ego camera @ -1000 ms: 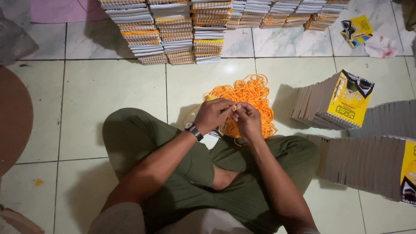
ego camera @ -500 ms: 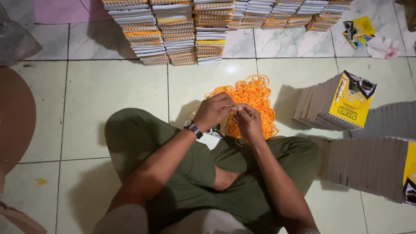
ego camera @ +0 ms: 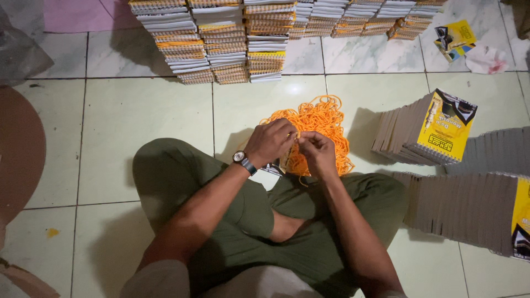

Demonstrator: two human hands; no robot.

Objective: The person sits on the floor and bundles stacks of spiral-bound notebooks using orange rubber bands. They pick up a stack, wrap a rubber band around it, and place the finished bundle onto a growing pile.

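A person in olive trousers is sitting cross-legged on a tiled floor (ego camera: 138,110), with the left hand (ego camera: 270,142) and right hand (ego camera: 317,153) meeting and pinching a small bundle of booklets (ego camera: 286,160), mostly hidden between them, just over the near edge of a heap of orange rubber bands (ego camera: 320,124). Tall stacks of bound booklets (ego camera: 221,38) are lining the far side, while rows of yellow-covered booklets (ego camera: 436,129) are leaning at the right.
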